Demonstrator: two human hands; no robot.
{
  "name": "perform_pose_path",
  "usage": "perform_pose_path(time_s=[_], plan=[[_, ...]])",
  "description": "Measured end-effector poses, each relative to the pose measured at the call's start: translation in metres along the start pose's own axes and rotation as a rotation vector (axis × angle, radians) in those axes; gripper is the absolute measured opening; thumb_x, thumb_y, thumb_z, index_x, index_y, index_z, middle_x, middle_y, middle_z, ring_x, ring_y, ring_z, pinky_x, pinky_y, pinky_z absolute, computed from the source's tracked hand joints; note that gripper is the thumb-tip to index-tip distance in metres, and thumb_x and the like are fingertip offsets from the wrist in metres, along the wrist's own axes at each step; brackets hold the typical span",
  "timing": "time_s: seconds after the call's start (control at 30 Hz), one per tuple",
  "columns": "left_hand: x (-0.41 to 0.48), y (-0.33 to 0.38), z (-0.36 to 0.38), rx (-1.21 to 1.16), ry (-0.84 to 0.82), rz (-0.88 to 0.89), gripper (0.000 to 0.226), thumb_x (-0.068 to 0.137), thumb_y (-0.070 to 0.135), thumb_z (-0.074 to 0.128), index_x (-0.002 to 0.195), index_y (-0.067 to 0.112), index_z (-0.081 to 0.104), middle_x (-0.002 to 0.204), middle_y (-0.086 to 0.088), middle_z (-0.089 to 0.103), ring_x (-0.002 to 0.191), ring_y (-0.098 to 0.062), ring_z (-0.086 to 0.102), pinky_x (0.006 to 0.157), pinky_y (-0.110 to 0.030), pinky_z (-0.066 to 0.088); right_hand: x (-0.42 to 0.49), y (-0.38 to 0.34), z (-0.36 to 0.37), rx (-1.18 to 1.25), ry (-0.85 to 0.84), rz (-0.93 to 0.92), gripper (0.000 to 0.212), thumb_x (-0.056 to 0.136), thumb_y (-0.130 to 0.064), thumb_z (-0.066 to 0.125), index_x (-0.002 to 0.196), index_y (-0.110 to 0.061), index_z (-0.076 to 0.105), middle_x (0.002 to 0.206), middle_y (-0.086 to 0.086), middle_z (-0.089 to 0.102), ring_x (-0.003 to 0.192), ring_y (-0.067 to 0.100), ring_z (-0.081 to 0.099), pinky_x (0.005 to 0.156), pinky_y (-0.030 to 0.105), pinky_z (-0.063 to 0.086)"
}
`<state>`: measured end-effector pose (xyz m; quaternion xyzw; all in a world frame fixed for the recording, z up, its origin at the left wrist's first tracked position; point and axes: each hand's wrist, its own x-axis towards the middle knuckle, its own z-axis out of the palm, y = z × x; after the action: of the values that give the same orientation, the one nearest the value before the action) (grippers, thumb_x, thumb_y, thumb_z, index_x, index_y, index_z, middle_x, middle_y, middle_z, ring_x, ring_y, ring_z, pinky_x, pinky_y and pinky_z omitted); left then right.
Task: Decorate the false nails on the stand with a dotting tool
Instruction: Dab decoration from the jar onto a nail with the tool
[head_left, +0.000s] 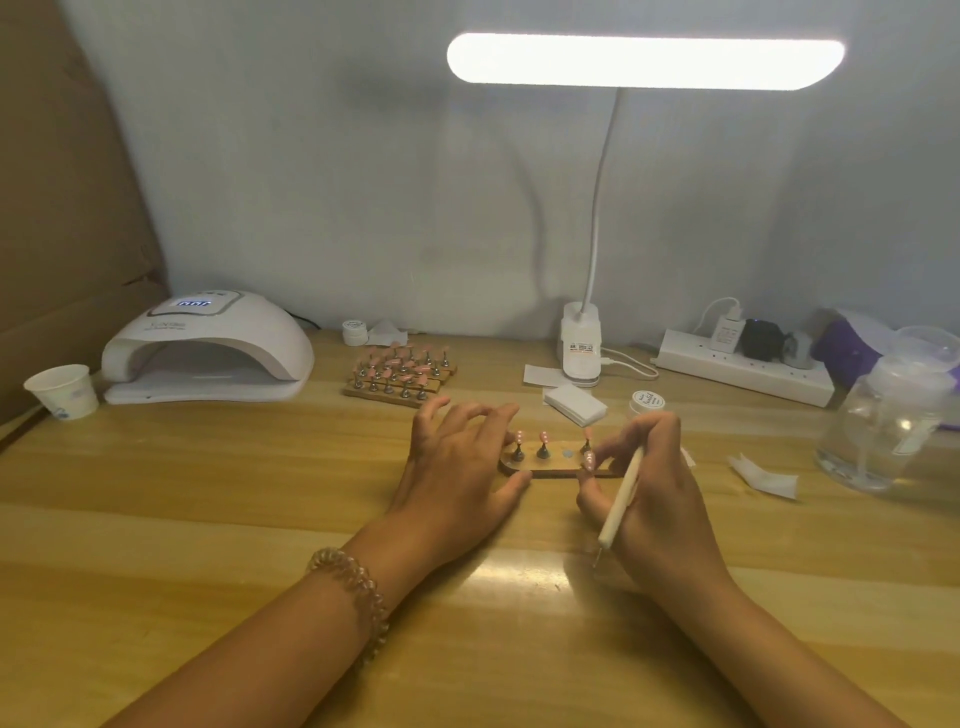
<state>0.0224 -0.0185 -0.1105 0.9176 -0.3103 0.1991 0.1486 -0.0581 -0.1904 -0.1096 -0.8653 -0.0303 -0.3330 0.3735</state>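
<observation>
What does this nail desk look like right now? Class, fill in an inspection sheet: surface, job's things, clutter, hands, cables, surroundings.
Surface: wooden table.
Job's things: stand carries pink nails on pegs, one spot bare; dotting tool in hand.
Clutter: paper cup, wipes, front jar, back jar, clear bottle, second nail rack.
Hands: left hand rests open on stand; right hand grips the tool.
Cables: white lead from lamp; charger in power strip.
Surroundings: lit lamp, nail dryer with display on, cardboard left.
</observation>
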Motion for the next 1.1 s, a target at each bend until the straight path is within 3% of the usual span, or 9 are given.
perform_pose_path(time_s=[0.23, 0.43, 0.57, 0.97, 1.1], plan=[[-0.005, 0.000, -0.003, -0.090, 0.109, 0.053, 0.054, 0.079, 0.051, 0.066, 0.125, 0.026, 0.053, 0.100, 0.020, 0.063, 0.117, -0.008, 0.048, 0.116, -0.031, 0.005, 0.000, 0.001, -0.003, -0.069, 0.039, -0.032, 0.053, 0.079, -0.006, 0.074, 0.095, -0.028, 0.029, 0.089, -0.019, 0.053, 0.084, 0.014, 0.057, 0.075, 0.048, 0.052], [-0.011, 0.002, -0.008, -0.120, 0.058, 0.109, 0.053, 0.074, 0.054, 0.062, 0.120, 0.029, 0.052, 0.104, 0.020, 0.058, 0.116, -0.008, 0.046, 0.116, -0.031, 0.007, -0.001, 0.005, -0.004, -0.170, 0.011, -0.170, 0.058, 0.073, -0.001, 0.077, 0.096, -0.027, 0.030, 0.089, -0.006, 0.056, 0.078, 0.012, 0.051, 0.071, 0.030, 0.043], [-0.012, 0.003, -0.010, -0.125, 0.041, 0.127, 0.054, 0.073, 0.055, 0.061, 0.120, 0.028, 0.053, 0.105, 0.019, 0.057, 0.115, -0.008, 0.046, 0.114, -0.031, 0.009, -0.002, 0.007, -0.002, -0.217, -0.021, -0.200, 0.054, 0.072, 0.000, 0.077, 0.095, -0.024, 0.034, 0.088, -0.007, 0.057, 0.081, 0.014, 0.052, 0.077, 0.034, 0.043], [-0.014, 0.006, -0.012, -0.128, 0.033, 0.124, 0.049, 0.073, 0.053, 0.063, 0.115, 0.028, 0.054, 0.105, 0.016, 0.057, 0.114, -0.011, 0.048, 0.112, -0.033, 0.011, -0.001, 0.006, -0.002, -0.250, -0.095, -0.124, 0.047, 0.077, -0.005, 0.075, 0.096, -0.023, 0.036, 0.089, -0.004, 0.059, 0.087, 0.016, 0.050, 0.072, 0.038, 0.047], [-0.014, 0.006, -0.011, -0.124, 0.034, 0.121, 0.049, 0.073, 0.055, 0.060, 0.114, 0.030, 0.052, 0.105, 0.018, 0.056, 0.115, -0.010, 0.047, 0.112, -0.033, 0.011, -0.002, 0.007, -0.002, -0.248, -0.108, -0.101, 0.049, 0.078, -0.007, 0.075, 0.096, -0.026, 0.034, 0.090, -0.003, 0.059, 0.087, 0.014, 0.048, 0.072, 0.032, 0.044]])
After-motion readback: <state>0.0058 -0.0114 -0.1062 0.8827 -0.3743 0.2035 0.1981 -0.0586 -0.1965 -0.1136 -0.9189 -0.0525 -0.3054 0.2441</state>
